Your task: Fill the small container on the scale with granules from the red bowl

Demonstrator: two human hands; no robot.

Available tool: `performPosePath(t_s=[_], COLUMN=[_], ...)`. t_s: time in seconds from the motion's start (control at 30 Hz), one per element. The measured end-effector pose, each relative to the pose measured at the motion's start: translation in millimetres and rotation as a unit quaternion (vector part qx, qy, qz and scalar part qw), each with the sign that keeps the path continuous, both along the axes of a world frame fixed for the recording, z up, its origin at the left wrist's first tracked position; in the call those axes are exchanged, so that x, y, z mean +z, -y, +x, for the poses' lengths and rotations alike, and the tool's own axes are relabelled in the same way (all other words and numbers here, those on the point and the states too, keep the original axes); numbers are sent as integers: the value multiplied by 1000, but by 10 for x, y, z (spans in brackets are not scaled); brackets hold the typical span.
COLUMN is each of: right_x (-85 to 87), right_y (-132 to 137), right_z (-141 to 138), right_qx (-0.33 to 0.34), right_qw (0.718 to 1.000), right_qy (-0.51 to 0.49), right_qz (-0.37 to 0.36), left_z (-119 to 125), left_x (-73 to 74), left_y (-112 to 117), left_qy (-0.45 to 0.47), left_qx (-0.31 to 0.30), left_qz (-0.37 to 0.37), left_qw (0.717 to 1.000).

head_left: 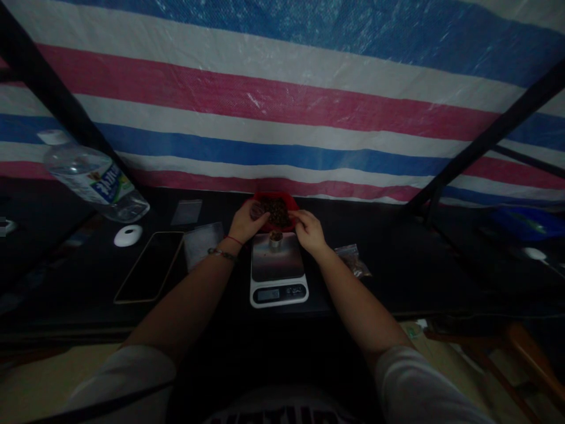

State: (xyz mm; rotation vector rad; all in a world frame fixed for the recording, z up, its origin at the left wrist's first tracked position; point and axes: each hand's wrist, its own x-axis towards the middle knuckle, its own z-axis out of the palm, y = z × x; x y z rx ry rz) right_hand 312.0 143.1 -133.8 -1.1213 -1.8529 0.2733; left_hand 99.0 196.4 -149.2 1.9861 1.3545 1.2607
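A red bowl (pixel 289 203) of dark brown bits stands at the back of the dark table, just behind a white kitchen scale (pixel 278 272). A small cup (pixel 276 238) with the same brown bits sits on the scale's plate. My left hand (pixel 245 224) is at the bowl's left rim, fingers closed on a small roundish thing I cannot make out. My right hand (pixel 309 231) is at the bowl's right rim with its fingers pinched together; what they hold, if anything, is hidden.
A phone (pixel 150 266) lies flat to the left, with small clear bags (pixel 202 242) beside it, a white round object (pixel 128 235) and a plastic water bottle (pixel 95 179). A filled small bag (pixel 354 261) lies right of the scale. A striped tarp (pixel 282 112) hangs behind.
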Motion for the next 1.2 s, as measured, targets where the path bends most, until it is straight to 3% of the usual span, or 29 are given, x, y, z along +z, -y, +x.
performPosePath(t_s=[0.2,0.33,0.43,0.5,0.6,0.7,0.97,1.2], right_x=[-23,-7,71,144,245,302,325,337], right_y=[1,-150,-386,-553,-739,-816,-804,-810], right_z=[-5,-58,-154,-234,-348,-431,-497,-461], right_qx=[5,-20,-11,2,21,32,46,21], right_qw=[1000,999,996,976,912,878,867,892], right_qy=[-3,-25,67,192,369,428,441,404], right_qz=[-18,-32,-59,-97,-178,-211,-227,-201], left_z=[-3,-8,-16,-25,-43,-56,-56,-67], left_x=[-7,-6,3,5,-8,-26,-20,-36], left_y=[-14,-32,-40,-39,-37,-41,-48,-44], left_qy=[-23,-11,-5,-1,3,-4,-9,6], left_qx=[10,33,34,31,29,34,24,31], left_qz=[-27,-42,-43,-40,-42,-43,-39,-35], left_qw=[999,999,998,999,999,998,999,999])
